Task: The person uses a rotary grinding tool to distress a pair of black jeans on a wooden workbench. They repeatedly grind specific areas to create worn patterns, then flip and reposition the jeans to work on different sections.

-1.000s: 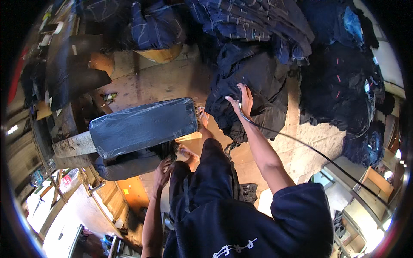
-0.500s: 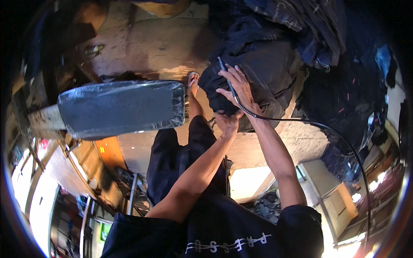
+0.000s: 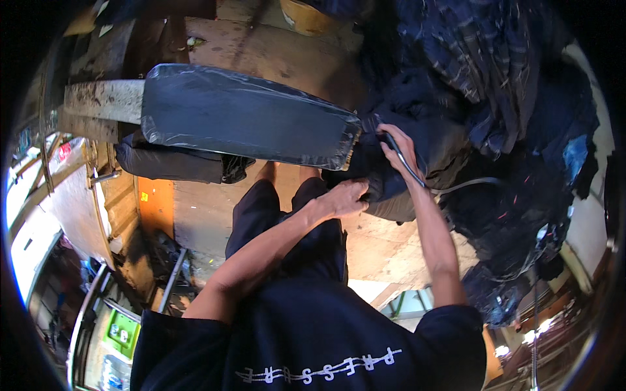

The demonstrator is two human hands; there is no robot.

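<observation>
My right hand [image 3: 399, 155] is closed round a slim rotary handpiece [image 3: 402, 154] with a flexible cable [image 3: 466, 187] trailing off to the right. It is held just above a dark garment [image 3: 391, 189], beside the end of a long padded board. My left hand [image 3: 345, 199] pinches the near edge of that dark cloth, with its fingers curled in. The exact fold between those fingers is hidden. The handpiece's tip is hard to make out against the dark fabric.
The dark padded board [image 3: 241, 117], wrapped in clear plastic, juts in from the left on a wooden beam [image 3: 104, 98]. Dark cloth [image 3: 176, 159] hangs beneath it. Heaped dark garments [image 3: 482, 72] fill the right side. A yellowish tub [image 3: 306, 18] stands at the back.
The handpiece, which lay across my open right hand, is now gripped in it. My left hand has come nearer to me, apart from my right. The view has shifted, and the board appears farther right.
</observation>
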